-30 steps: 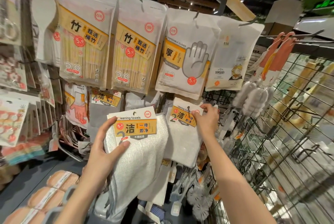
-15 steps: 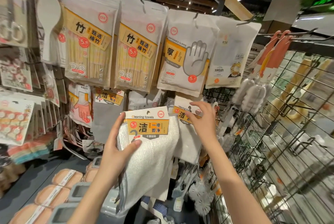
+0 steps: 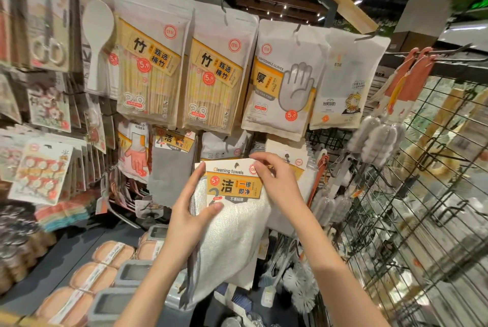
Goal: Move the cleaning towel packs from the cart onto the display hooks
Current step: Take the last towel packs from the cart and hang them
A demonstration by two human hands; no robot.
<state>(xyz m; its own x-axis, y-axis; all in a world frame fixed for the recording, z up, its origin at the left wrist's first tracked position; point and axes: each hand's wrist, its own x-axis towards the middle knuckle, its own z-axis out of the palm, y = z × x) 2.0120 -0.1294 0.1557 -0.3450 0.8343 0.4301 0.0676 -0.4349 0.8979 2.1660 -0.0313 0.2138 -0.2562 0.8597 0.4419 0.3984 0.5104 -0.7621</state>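
A white cleaning towel pack (image 3: pixel 235 223) with an orange-and-white card header is held up in front of the display wall. My left hand (image 3: pixel 191 208) grips its left edge, thumb on the front under the card. My right hand (image 3: pixel 277 184) pinches the card's top right corner. Right behind it hangs another white towel pack (image 3: pixel 298 168), mostly hidden by my right hand and the held pack. A grey towel pack (image 3: pixel 171 168) hangs to the left. The hook itself is hidden.
Bamboo chopstick packs (image 3: pixel 216 83) and a disposable glove pack (image 3: pixel 282 83) hang in the row above. A black wire grid (image 3: pixel 422 194) with brushes stands at the right. Sponges (image 3: pixel 92 276) and grey boxes (image 3: pixel 116 305) lie on the shelf below.
My left hand has raised the towel pack up and right, in front of the hanging pack. My right hand left the hanging pack's header and now pinches the held pack's card.
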